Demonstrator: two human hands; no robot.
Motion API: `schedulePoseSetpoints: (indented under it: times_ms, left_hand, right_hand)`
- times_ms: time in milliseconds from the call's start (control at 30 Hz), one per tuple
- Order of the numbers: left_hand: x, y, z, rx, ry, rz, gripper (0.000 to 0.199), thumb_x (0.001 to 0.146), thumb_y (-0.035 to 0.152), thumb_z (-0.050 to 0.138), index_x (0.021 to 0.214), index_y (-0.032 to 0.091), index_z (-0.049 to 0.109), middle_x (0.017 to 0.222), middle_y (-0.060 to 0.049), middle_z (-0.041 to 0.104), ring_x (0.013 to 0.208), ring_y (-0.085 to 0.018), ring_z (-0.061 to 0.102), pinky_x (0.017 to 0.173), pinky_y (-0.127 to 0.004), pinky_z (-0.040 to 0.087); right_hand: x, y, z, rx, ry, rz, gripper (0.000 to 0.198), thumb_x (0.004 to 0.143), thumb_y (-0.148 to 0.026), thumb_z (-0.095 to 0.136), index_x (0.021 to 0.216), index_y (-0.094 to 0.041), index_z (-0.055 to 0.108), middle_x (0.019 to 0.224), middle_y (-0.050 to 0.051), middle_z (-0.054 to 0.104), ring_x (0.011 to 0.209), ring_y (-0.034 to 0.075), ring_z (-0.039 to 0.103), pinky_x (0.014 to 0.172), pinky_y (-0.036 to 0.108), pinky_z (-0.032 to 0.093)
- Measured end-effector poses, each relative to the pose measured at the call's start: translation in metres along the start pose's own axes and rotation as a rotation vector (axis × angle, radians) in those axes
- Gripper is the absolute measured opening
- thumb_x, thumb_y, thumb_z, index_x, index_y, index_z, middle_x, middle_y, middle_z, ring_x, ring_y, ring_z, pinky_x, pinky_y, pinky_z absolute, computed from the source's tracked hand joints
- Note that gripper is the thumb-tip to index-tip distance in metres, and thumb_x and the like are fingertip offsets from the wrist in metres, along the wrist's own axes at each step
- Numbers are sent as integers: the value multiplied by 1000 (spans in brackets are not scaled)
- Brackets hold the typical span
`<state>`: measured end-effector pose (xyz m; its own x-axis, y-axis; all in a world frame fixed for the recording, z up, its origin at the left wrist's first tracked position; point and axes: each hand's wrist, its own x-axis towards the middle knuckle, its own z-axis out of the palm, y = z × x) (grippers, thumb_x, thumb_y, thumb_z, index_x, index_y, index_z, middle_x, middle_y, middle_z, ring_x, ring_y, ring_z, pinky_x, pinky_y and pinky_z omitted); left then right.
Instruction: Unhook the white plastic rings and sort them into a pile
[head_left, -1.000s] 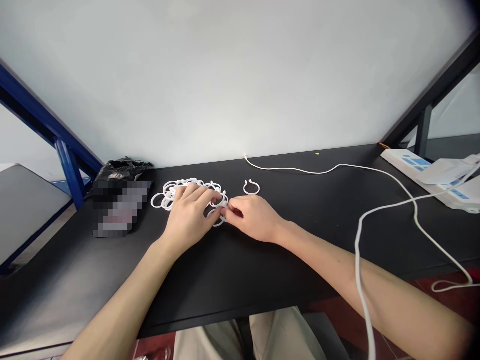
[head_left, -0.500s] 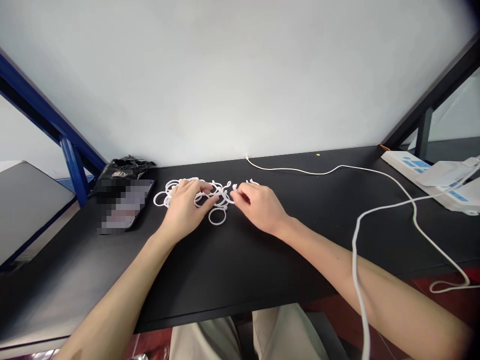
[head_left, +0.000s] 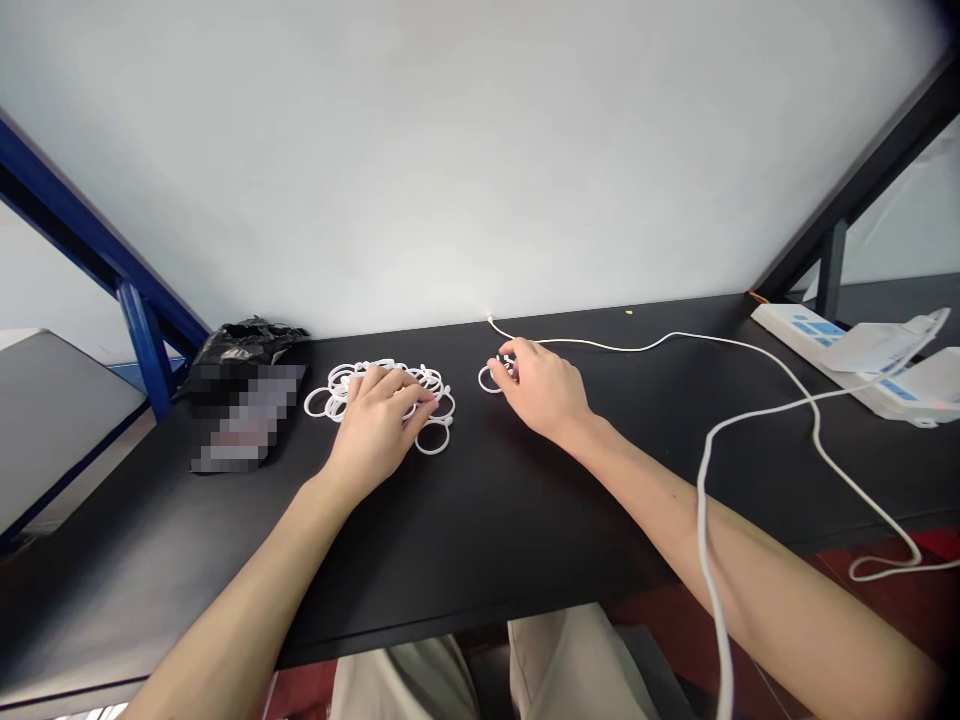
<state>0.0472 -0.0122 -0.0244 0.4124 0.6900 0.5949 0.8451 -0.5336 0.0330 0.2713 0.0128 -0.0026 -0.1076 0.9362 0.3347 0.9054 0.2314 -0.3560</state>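
Observation:
A heap of thin white rings with small knobs [head_left: 341,375] lies on the black table, left of the middle. My left hand [head_left: 379,415] rests over the heap, hiding part of it. Its thumb and fingertips come together at the edge of one white ring [head_left: 448,405]. Just below them, a separate ring [head_left: 433,437] lies flat. To the right, my right hand [head_left: 546,385] is beside a smaller group of white rings [head_left: 490,379]. Its thumb and forefinger are apart around these rings, which the fingers partly cover.
A black plastic bag [head_left: 247,345] and a blurred-out flat object [head_left: 251,415] lie at the left. A long white cable [head_left: 709,470] crosses the right side, over my right forearm. White and blue packages [head_left: 847,360] sit at the far right. A pale wall [head_left: 480,180] rises behind the table [head_left: 450,550].
My right hand has moved slightly right and away from me, its fingers parting at the smaller group of rings. My left thumb and fingertips have closed together over the heap.

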Motion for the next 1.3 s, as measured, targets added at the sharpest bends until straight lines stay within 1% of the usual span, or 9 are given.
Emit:
schedulePoseSetpoints:
  times_ms: [133,267,400,500,700,867,1067,1167,1300]
  left_hand:
    - [3,6,-6,49,100,159,12,94,26,58,89,22,69,95,-6,68,87,-23,50,75,-38,40]
    - [4,12,-8,-11,90,268,11,93,22,59,89,23,70,96,-5,68,87,-22,50,76,-38,43]
    - [4,15,-9,-117,141,172,9,91,22,61,87,22,69,95,-5,67,85,-21,51,77,-38,46]
    - [4,16,-8,-147,195,80,7,90,21,63,95,21,66,94,-6,66,86,-21,53,80,-39,47]
    - [4,12,-4,-131,176,63,11,89,19,62,100,21,63,94,-5,67,89,-21,55,81,-38,48]
    - [5,8,-14,-140,209,-17,15,88,26,66,102,23,63,98,-4,68,90,-21,56,81,-38,47]
    - [4,12,-16,-251,11,35,11,89,22,58,98,23,64,97,-4,68,91,-21,56,83,-39,47]
    - [4,12,-11,-212,78,0,9,89,24,59,96,23,65,95,-4,68,90,-22,56,83,-39,47]
    - [6,14,-10,-169,187,-165,16,83,29,68,97,23,61,98,-4,67,92,-23,56,79,-38,47]
  right_hand:
    - [-10,-11,4,295,-53,-200,32,98,-45,44,88,-21,63,78,0,67,70,12,58,65,25,39]
    - [-13,-16,12,405,-103,-255,29,96,-38,47,77,-20,59,70,-2,62,61,9,50,59,23,35]
    - [-14,-14,13,422,-116,-267,26,93,-31,52,69,-19,53,65,-3,59,57,8,47,56,23,32]
    - [-17,-14,13,460,-173,-322,23,91,-28,53,70,-19,53,65,-3,59,57,8,48,56,22,33]
    - [-23,-22,14,483,-196,-383,27,87,-25,57,64,-19,45,59,-5,53,54,6,44,55,22,31]
    - [-24,-22,12,437,-253,-407,31,89,-24,54,61,-19,43,59,-4,51,55,7,42,55,23,29]
    - [-25,-23,9,449,-243,-404,34,92,-25,51,60,-19,40,58,-5,48,55,7,40,55,23,29]
    - [-25,-24,8,455,-264,-406,34,93,-25,50,61,-19,39,58,-5,47,54,7,39,55,23,28]
    - [-23,-24,6,502,-216,-403,29,94,-25,47,66,-20,40,59,-6,46,53,7,39,54,23,28]
